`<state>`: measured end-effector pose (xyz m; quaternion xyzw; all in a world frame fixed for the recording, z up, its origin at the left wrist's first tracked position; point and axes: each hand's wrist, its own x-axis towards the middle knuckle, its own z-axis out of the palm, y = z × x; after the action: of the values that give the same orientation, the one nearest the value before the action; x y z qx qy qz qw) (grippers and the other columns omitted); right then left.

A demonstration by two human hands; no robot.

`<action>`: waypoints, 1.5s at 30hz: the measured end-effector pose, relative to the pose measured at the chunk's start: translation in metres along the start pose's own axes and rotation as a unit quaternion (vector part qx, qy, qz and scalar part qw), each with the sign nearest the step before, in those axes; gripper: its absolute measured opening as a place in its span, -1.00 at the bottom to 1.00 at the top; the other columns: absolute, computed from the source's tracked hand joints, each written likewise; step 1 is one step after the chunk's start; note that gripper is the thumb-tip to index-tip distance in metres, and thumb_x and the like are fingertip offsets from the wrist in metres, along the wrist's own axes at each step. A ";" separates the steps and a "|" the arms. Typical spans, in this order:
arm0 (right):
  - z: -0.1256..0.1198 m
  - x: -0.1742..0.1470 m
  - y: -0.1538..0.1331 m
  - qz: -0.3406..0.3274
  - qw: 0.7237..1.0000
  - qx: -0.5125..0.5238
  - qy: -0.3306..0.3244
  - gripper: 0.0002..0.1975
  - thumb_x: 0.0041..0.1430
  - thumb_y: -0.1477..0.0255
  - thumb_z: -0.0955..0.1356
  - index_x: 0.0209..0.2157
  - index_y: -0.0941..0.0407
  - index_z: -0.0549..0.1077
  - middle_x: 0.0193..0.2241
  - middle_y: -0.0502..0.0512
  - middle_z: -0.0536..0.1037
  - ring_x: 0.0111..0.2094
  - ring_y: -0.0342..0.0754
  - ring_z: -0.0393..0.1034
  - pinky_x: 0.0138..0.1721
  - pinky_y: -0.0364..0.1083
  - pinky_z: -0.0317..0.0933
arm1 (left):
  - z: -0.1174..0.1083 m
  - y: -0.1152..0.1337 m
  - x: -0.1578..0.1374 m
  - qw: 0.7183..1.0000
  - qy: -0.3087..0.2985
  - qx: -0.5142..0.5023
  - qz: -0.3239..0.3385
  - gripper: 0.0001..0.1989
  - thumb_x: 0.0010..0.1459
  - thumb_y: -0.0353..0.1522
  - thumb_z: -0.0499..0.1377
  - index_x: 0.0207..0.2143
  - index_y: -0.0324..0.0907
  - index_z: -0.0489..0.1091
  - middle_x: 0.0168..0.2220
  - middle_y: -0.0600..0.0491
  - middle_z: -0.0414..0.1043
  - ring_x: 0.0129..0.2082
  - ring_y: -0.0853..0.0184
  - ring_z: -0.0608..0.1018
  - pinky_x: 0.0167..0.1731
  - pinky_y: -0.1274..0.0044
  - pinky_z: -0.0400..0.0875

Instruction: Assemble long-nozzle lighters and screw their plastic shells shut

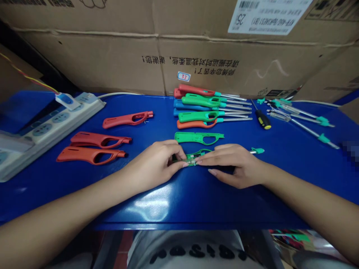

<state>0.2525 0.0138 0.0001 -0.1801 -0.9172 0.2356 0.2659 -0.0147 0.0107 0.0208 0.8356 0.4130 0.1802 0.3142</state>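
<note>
Blue table [196, 201], cardboard boxes [112, 56] behind; hands pinch green lighter shell [193, 156].

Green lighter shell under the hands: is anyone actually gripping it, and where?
Both hands pin the green lighter shell to the blue table: left hand fingertips on its left end, right hand covering its right part.

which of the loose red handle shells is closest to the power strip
The upper red shell, lying alone and farthest from the person's edge, just right of the power strip. The other two red shells lie stacked as a pair nearer the left hand.
</note>
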 end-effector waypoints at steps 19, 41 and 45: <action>-0.001 0.001 -0.008 -0.032 0.993 -0.110 -0.026 -0.64 0.27 0.50 0.34 0.09 0.14 0.46 -0.01 0.09 0.64 -0.16 -0.11 0.59 -0.21 -0.11 0.36 | -0.002 0.006 -0.001 1.000 0.016 0.024 0.008 -0.90 0.24 -0.39 0.27 -0.33 -0.18 0.60 -0.35 0.04 0.53 -0.36 0.36 0.54 -0.36 0.55 0.36; 0.002 0.000 -0.014 -0.067 0.978 -0.194 -0.028 -0.61 0.31 0.40 0.32 0.14 0.16 0.41 0.00 0.13 0.63 -0.21 -0.17 0.59 -0.49 -0.11 0.11 | 0.000 0.007 -0.001 0.999 0.020 0.034 0.015 -0.89 0.24 -0.40 0.27 -0.33 -0.18 0.62 -0.35 0.02 0.55 -0.35 0.34 0.57 -0.36 0.54 0.40; -0.001 -0.002 -0.010 -0.038 0.986 -0.161 0.032 -0.64 0.27 0.45 0.34 0.10 0.10 0.44 -0.04 0.10 0.65 -0.12 -0.13 0.60 -0.38 -0.15 0.29 | -0.001 0.007 -0.002 0.999 0.016 0.043 0.021 -0.88 0.25 -0.41 0.26 -0.29 -0.17 0.63 -0.34 0.02 0.55 -0.35 0.33 0.58 -0.36 0.54 0.42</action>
<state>0.2522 0.0048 0.0054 -0.1932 -0.9404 0.0688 0.2713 -0.0123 0.0061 0.0265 0.8541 0.4074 0.1820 0.2673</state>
